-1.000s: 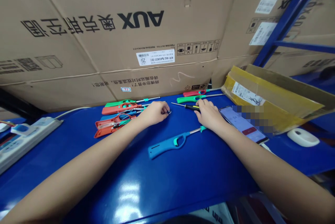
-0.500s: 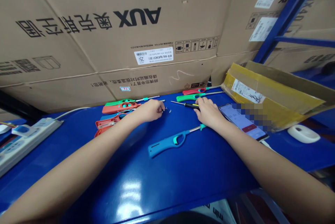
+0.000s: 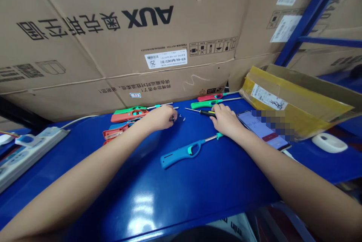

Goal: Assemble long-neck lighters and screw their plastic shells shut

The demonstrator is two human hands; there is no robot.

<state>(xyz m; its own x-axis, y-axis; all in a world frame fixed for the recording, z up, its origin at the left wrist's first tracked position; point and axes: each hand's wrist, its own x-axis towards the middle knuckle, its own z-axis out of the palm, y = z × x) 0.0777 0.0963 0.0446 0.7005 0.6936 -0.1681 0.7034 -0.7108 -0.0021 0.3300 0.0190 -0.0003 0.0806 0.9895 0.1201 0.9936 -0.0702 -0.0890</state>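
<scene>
My left hand (image 3: 163,117) is closed, fingertips curled down at the table beside a few tiny screws (image 3: 182,117). Something small and dark shows at its fingertips, too small to name. In my right hand (image 3: 226,120) is a screwdriver (image 3: 208,113) with a black and yellow handle, its thin shaft pointing left toward the screws. A blue gas lighter (image 3: 181,154) with a turquoise trigger lies nearer to me, its metal tube reaching toward my right wrist. Behind my left forearm are several lighters, among them a red one (image 3: 128,115) and a green one (image 3: 132,109).
At the back lie another red lighter (image 3: 210,97) and green lighter (image 3: 206,104). A phone (image 3: 258,127), a yellow-taped carton (image 3: 308,111) and a white mouse (image 3: 329,142) stand right. A power strip (image 3: 31,155) is left. A large cardboard box (image 3: 113,53) walls off the blue table (image 3: 181,193).
My left hand has shifted slightly left, its fingers curling in more. My right hand keeps its grip on the screwdriver and has barely moved.
</scene>
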